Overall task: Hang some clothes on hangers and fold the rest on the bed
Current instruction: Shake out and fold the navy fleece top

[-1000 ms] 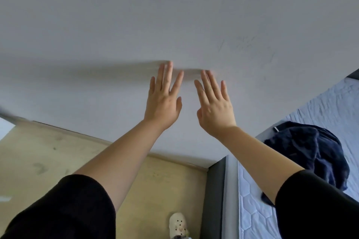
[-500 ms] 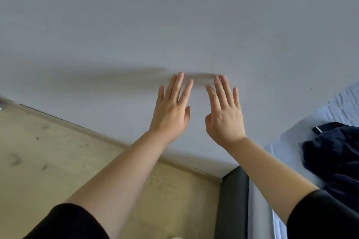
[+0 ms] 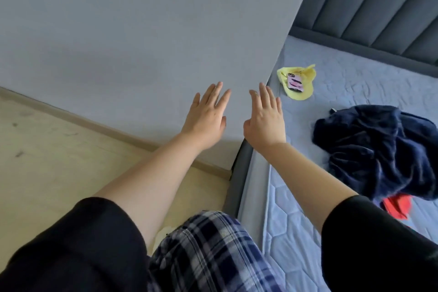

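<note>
My left hand and my right hand are stretched out in front of me, side by side, fingers straight and holding nothing. On the right lies the bed with a pale blue quilted mattress. A crumpled dark navy garment lies on it to the right of my right hand, apart from it. A red piece of clothing peeks out under the navy one. A yellow cloth with a pink phone on it lies farther up the mattress.
A grey wall fills the upper left, meeting the pale wooden floor at a baseboard. The bed's dark grey padded headboard rises at the upper right. My plaid trouser leg is at the bottom, beside the bed frame.
The view has swung right and down, bringing the bed, headboard, yellow cloth and red clothing into sight. Both hands stay outstretched and flat, now lower in the frame.
</note>
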Demonstrator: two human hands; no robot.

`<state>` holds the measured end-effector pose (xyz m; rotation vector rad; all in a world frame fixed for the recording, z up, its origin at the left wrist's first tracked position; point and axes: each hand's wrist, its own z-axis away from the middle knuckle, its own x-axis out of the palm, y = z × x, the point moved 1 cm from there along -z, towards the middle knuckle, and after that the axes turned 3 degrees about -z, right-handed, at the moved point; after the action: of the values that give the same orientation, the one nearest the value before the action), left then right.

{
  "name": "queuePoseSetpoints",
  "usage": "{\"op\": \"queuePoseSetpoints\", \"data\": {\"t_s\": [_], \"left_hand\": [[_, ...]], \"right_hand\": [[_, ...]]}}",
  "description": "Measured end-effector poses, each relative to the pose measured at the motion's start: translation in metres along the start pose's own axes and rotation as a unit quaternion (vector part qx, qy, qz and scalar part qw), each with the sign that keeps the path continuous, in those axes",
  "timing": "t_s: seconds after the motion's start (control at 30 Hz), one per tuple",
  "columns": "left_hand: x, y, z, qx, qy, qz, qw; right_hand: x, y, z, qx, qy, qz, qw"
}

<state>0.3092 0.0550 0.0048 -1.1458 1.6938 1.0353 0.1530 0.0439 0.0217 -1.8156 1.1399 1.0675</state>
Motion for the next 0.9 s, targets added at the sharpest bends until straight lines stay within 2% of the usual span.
{"op": "queuePoseSetpoints", "data": {"t_s": [0.13,0.23,0.3,0.4,0.53,0.63,0.7,0.77,0.83,0.9], "left_hand": [[0.011,0.075,0.01,0.012,-0.022,0.023,0.999],[0.037,0.124,0.018,-0.016,-0.055,0.053,0.997],[0.061,0.151,0.028,-0.04,-0.099,0.085,0.991],[0.102,0.187,0.05,-0.004,-0.173,0.094,0.98],[0.153,0.207,0.082,0.002,-0.277,0.105,0.955],[0.181,0.201,0.11,-0.023,-0.342,0.107,0.933],[0.193,0.196,0.123,0.013,-0.353,0.055,0.934],[0.201,0.193,0.125,0.02,-0.348,0.054,0.936],[0.203,0.191,0.117,0.001,-0.347,0.112,0.931],[0.201,0.189,0.104,-0.069,-0.323,0.22,0.918]], "right_hand": [[-0.021,0.052,0.048,0.058,-0.025,-0.009,0.998],[-0.022,0.096,0.085,0.118,-0.064,-0.004,0.991],[-0.014,0.12,0.111,0.185,-0.097,-0.024,0.978],[0.006,0.146,0.146,0.28,-0.159,-0.062,0.945],[0.034,0.18,0.181,0.305,-0.23,-0.001,0.924],[0.046,0.207,0.19,0.299,-0.226,0.081,0.924],[0.052,0.223,0.188,0.286,-0.218,0.138,0.923],[0.056,0.236,0.184,0.287,-0.23,0.169,0.914],[0.06,0.245,0.181,0.309,-0.256,0.156,0.903],[0.062,0.249,0.175,0.343,-0.249,0.07,0.903]]}}
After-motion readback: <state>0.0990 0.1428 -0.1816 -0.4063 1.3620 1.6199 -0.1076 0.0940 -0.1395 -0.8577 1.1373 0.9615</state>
